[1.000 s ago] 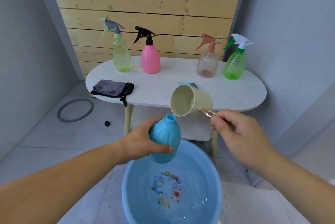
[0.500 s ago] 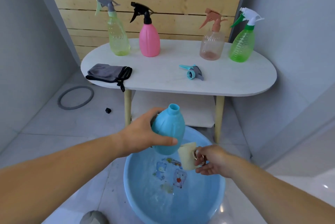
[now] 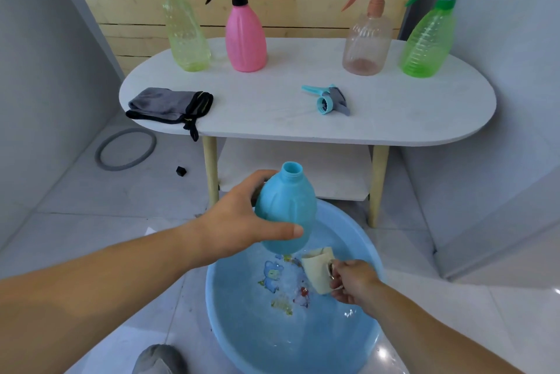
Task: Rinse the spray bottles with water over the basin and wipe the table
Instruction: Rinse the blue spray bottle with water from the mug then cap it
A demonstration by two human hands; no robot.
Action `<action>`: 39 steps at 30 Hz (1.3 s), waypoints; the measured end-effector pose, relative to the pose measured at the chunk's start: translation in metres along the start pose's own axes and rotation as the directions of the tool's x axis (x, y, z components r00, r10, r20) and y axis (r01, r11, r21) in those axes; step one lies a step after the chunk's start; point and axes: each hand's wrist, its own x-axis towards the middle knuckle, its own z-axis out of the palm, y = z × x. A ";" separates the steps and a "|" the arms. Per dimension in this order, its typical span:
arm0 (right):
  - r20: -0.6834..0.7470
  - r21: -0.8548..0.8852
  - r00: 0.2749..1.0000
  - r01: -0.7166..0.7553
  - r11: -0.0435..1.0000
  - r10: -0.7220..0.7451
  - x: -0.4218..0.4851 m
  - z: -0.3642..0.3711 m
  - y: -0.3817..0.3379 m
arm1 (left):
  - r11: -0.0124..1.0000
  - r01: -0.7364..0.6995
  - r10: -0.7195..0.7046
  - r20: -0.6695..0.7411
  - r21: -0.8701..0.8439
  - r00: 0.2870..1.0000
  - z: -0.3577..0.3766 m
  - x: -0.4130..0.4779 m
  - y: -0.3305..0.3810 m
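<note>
Both hands at work over the basin [image 3: 374, 255].

The left hand [image 3: 235, 228] grips the uncapped blue bottle [image 3: 285, 210] above the water; the right hand [image 3: 353, 281] holds a cream cup [image 3: 316, 270] by its handle, dipped inside the basin.

A wall of pale wooden planks [image 3: 303, 3] with dark seams and knots fills the far side, set between a plain grey wall on the left [image 3: 45, 55] and another on the right [image 3: 515, 100]. The floor [image 3: 91, 222] is light, glossy tile with thin joints. On it at the far left lies a flat grey ring [image 3: 98, 154], and just right of the ring, apart from it, sits a small black object [image 3: 181, 171]. A rounded grey shape [image 3: 159, 358], cut off, pokes in at the near edge.
</note>
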 end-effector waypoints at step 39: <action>0.141 -0.069 0.728 0.684 0.726 -0.671 -0.176 -0.088 -0.116 | 0.993 -0.078 0.066 -0.119 -0.092 0.991 -0.034 -0.025 0.030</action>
